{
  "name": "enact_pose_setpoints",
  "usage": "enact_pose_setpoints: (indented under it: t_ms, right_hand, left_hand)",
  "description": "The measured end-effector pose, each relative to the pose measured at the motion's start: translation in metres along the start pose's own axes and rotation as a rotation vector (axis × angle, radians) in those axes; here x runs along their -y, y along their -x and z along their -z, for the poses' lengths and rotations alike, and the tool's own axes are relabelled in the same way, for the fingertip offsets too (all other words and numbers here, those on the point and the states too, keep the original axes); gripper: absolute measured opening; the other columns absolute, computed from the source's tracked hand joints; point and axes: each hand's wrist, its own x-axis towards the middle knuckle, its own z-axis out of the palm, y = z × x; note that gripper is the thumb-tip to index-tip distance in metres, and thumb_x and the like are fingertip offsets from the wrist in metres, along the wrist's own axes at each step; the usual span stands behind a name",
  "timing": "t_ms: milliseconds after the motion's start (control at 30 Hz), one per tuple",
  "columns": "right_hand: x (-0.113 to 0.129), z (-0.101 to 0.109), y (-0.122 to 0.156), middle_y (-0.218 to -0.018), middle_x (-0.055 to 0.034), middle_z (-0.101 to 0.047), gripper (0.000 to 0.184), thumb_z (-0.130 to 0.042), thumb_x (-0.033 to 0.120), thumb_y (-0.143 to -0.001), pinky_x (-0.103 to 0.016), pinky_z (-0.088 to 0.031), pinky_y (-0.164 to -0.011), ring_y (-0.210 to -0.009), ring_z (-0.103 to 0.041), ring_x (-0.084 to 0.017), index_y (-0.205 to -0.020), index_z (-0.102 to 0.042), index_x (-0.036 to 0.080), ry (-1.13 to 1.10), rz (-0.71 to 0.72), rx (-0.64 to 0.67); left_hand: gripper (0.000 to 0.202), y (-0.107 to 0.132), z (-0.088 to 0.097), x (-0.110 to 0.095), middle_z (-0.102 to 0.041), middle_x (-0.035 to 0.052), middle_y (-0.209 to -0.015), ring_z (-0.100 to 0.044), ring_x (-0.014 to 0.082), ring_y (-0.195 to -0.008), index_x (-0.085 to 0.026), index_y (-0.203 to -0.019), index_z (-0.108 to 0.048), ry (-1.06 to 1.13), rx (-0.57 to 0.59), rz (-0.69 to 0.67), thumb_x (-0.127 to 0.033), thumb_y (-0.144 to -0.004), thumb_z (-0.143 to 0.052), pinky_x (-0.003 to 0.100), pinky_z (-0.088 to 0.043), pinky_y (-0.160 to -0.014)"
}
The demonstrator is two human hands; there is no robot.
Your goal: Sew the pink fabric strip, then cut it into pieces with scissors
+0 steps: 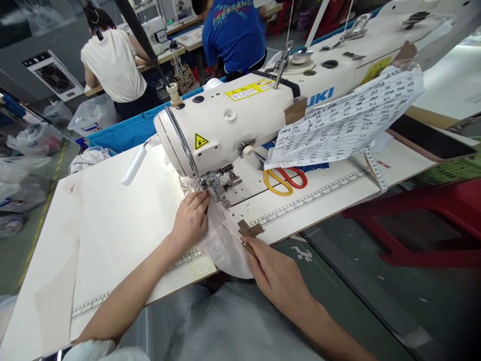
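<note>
Fabric (231,253) extends from beneath the sewing machine (229,125) over the near edge of the surface (112,215). The left hand (191,219) rests there, fingers curled, hold unclear; the right hand (278,273) is wrapped around a wooden-handled tool (249,248).

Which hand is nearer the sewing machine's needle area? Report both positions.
Left. The left hand is close beside the needle area; the right hand is farther off, nearer the wearer, holding a brown-handled tool.

From your head, the camera faces forward and down past your lap (233,326), close above bench (120,220) and machine (229,118).
</note>
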Motion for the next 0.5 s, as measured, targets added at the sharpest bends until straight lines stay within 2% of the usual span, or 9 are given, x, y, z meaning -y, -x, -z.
enact_pose_setpoints:
  t_ms: [133,367,500]
  right_hand:
    - [0.001,-0.001,0.000,-0.097,-0.0086,-0.069,0.030,-0.030,0.016,-0.096,-0.026,-0.053,-0.065,-0.080,-0.068,-0.018,-0.112,-0.055,0.015,0.025,-0.027,0.025]
    - [0.002,-0.001,-0.010,-0.093,-0.0071,-0.070,0.029,-0.032,0.011,-0.094,-0.025,-0.049,-0.058,-0.073,-0.067,-0.017,-0.110,-0.056,0.014,0.158,-0.031,0.055]
    - [0.003,0.001,-0.014,-0.089,-0.0069,-0.069,0.028,-0.033,0.011,-0.094,-0.024,-0.046,-0.056,-0.069,-0.066,-0.016,-0.109,-0.057,0.015,0.219,-0.037,0.087]
  left_hand:
    - [0.050,-0.001,-0.001,0.004,-0.060,0.0137,-0.124,-0.050,0.0292,-0.121,-0.013,-0.127,-0.055,0.013,-0.016,-0.012,-0.004,-0.079,-0.041,0.051,-0.047,-0.100]
    - [0.046,-0.002,-0.005,-0.001,-0.056,0.0197,-0.128,-0.046,0.0325,-0.124,-0.006,-0.128,-0.052,-0.052,0.017,-0.009,-0.011,-0.083,-0.042,0.051,-0.044,-0.103]
    - [0.047,-0.001,-0.003,-0.003,-0.053,0.0189,-0.129,-0.045,0.0324,-0.124,-0.009,-0.132,-0.047,-0.051,0.031,0.009,-0.013,-0.086,-0.041,0.052,-0.044,-0.102]
